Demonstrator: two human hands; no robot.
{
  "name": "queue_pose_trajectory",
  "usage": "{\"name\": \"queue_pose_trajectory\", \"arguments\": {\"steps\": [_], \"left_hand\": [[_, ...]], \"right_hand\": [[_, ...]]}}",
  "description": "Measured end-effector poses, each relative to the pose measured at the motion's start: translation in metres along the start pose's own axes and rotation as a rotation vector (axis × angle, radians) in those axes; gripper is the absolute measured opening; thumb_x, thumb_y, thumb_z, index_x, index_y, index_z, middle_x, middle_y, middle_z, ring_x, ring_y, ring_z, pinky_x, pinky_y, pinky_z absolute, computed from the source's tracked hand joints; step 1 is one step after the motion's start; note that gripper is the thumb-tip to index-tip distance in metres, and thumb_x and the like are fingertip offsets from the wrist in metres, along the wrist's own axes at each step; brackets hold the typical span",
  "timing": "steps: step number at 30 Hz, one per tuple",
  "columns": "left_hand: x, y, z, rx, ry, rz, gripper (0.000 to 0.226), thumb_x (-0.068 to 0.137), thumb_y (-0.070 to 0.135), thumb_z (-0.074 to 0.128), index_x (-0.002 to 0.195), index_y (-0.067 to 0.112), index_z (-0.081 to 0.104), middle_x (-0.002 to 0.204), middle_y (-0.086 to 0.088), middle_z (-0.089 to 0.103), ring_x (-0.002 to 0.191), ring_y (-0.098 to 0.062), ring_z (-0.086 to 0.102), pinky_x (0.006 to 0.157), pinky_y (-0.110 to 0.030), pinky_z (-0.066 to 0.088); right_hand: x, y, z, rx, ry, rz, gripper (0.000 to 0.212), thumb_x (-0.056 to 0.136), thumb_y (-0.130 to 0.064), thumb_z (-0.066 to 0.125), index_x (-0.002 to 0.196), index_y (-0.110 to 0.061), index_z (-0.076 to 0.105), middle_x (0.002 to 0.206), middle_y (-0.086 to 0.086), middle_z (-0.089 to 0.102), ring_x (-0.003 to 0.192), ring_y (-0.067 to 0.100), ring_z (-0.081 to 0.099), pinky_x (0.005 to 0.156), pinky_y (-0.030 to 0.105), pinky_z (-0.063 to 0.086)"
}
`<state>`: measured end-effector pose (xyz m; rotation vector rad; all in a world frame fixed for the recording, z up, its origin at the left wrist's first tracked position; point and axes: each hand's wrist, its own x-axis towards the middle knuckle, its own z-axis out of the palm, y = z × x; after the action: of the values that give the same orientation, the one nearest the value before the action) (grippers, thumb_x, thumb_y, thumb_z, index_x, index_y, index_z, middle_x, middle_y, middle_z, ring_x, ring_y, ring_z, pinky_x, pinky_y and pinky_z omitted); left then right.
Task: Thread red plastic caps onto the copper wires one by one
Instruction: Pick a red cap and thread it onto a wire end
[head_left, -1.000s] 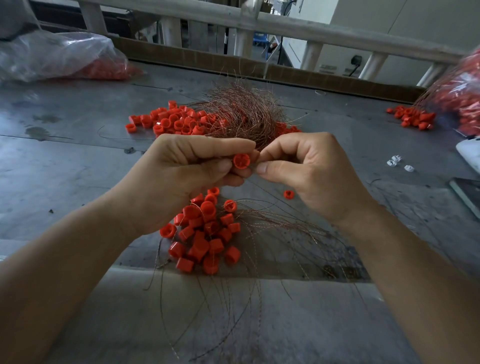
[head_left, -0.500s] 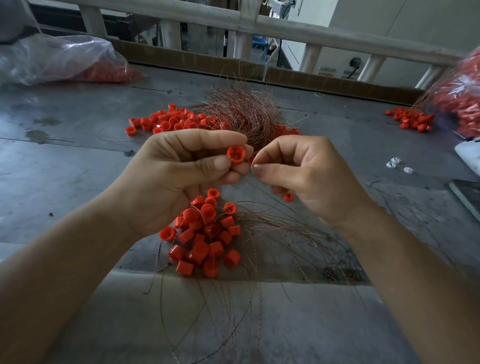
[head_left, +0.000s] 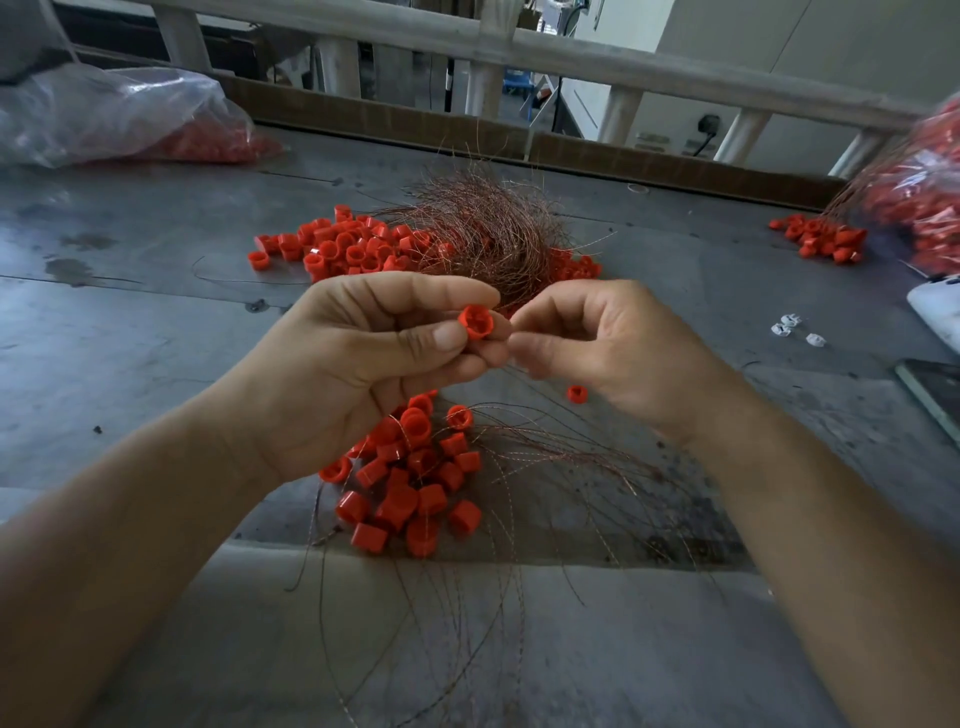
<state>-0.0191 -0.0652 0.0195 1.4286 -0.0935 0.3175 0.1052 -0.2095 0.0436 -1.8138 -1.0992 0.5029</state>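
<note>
My left hand (head_left: 358, 364) pinches a red plastic cap (head_left: 477, 322) between thumb and fingers, its open side turned toward me. My right hand (head_left: 608, 353) sits just right of the cap, fingertips pinched together at its edge; a thin copper wire seems to be between them but is too fine to make out. Below my hands lies a heap of red caps (head_left: 410, 478) with copper wires (head_left: 519, 519) trailing toward me. A tangled bundle of copper wires (head_left: 488, 234) lies behind my hands, with more red caps (head_left: 343, 249) to its left.
The grey metal table (head_left: 156, 364) carries a clear plastic bag of red caps (head_left: 119, 119) at far left and another bag (head_left: 924, 197) at far right with loose caps (head_left: 821, 241) beside it. One stray cap (head_left: 576, 393) and small white pieces (head_left: 789, 327) lie at right.
My left hand has turned the cap so its opening faces me more. My right hand's fingertips have shifted slightly at the cap's right edge, and its fingers have spread a little.
</note>
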Motion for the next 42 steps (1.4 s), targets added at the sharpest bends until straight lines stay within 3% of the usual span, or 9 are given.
{"name": "queue_pose_trajectory", "arguments": {"steps": [2,6,10,16,23,26,30,32,42], "left_hand": [[-0.001,0.0,-0.001,-0.005,0.007,-0.017,0.04,0.052,0.043,0.081,0.089,0.026,0.074,0.087,0.003,0.073,0.082,-0.009,0.069,0.067,-0.018,0.053],[-0.001,0.001,0.001,-0.039,-0.001,-0.037,0.035,0.054,0.037,0.078,0.087,0.027,0.075,0.087,0.004,0.073,0.082,-0.009,0.069,0.068,-0.017,0.053],[-0.002,0.005,0.003,-0.047,-0.013,-0.046,0.036,0.051,0.039,0.079,0.085,0.027,0.075,0.084,0.005,0.073,0.081,-0.008,0.069,0.066,-0.016,0.053],[-0.002,0.006,0.005,-0.087,0.007,-0.061,0.04,0.045,0.038,0.082,0.082,0.025,0.075,0.082,0.003,0.074,0.078,-0.009,0.07,0.064,-0.016,0.053],[-0.001,0.005,0.004,-0.072,-0.01,-0.087,0.035,0.053,0.035,0.079,0.086,0.026,0.075,0.087,0.002,0.073,0.082,-0.01,0.069,0.066,-0.017,0.053],[0.001,0.005,0.003,-0.142,0.032,-0.112,0.026,0.057,0.017,0.071,0.083,0.019,0.076,0.085,-0.004,0.073,0.079,-0.014,0.07,0.064,-0.017,0.054],[0.001,0.006,0.003,-0.166,0.076,-0.133,0.025,0.058,0.01,0.066,0.08,0.014,0.076,0.081,-0.008,0.073,0.075,-0.016,0.071,0.061,-0.017,0.054],[0.001,0.006,0.005,-0.141,0.086,-0.14,0.025,0.06,0.007,0.064,0.081,0.013,0.076,0.079,-0.008,0.073,0.075,-0.016,0.071,0.062,-0.018,0.054],[0.003,0.005,0.008,-0.065,0.18,-0.129,0.021,0.06,0.005,0.062,0.076,0.012,0.073,0.077,-0.011,0.072,0.07,-0.019,0.07,0.06,-0.02,0.055]], "right_hand": [[0.006,0.009,-0.011,-0.145,0.157,0.058,0.011,0.081,-0.016,0.066,0.073,-0.023,0.064,0.068,-0.008,0.062,0.069,0.01,0.058,0.069,0.031,0.051],[0.016,0.03,-0.027,-0.486,0.406,0.119,0.019,0.084,-0.018,0.063,0.067,-0.028,0.059,0.068,-0.012,0.059,0.066,0.003,0.053,0.064,0.022,0.042],[0.023,0.047,-0.028,-0.572,0.4,0.165,0.009,0.085,-0.017,0.061,0.083,-0.024,0.067,0.085,-0.005,0.065,0.083,0.011,0.058,0.077,0.024,0.044],[0.031,0.057,-0.02,-0.645,0.31,0.086,0.028,0.088,-0.013,0.058,0.113,-0.022,0.064,0.112,0.001,0.061,0.103,0.017,0.055,0.088,0.023,0.039],[0.036,0.063,-0.018,-0.69,0.345,0.038,0.009,0.082,-0.014,0.065,0.09,-0.017,0.067,0.088,-0.003,0.051,0.082,0.015,0.052,0.074,0.026,0.042],[0.034,0.058,-0.025,-0.537,0.382,0.048,0.009,0.081,-0.011,0.066,0.078,-0.019,0.064,0.072,-0.009,0.055,0.067,0.004,0.051,0.066,0.015,0.038],[0.023,0.034,-0.032,0.202,0.289,0.097,0.014,0.082,-0.003,0.062,0.074,-0.015,0.061,0.06,-0.004,0.065,0.054,0.004,0.06,0.056,0.017,0.05],[0.017,0.024,-0.027,0.392,0.161,0.11,0.002,0.077,-0.01,0.062,0.077,-0.013,0.061,0.06,-0.003,0.067,0.054,0.006,0.062,0.052,0.018,0.052],[0.005,0.004,-0.002,0.558,-0.068,0.06,0.016,0.066,-0.013,0.059,0.082,-0.012,0.062,0.065,-0.001,0.068,0.059,0.007,0.063,0.055,0.017,0.052]]}}
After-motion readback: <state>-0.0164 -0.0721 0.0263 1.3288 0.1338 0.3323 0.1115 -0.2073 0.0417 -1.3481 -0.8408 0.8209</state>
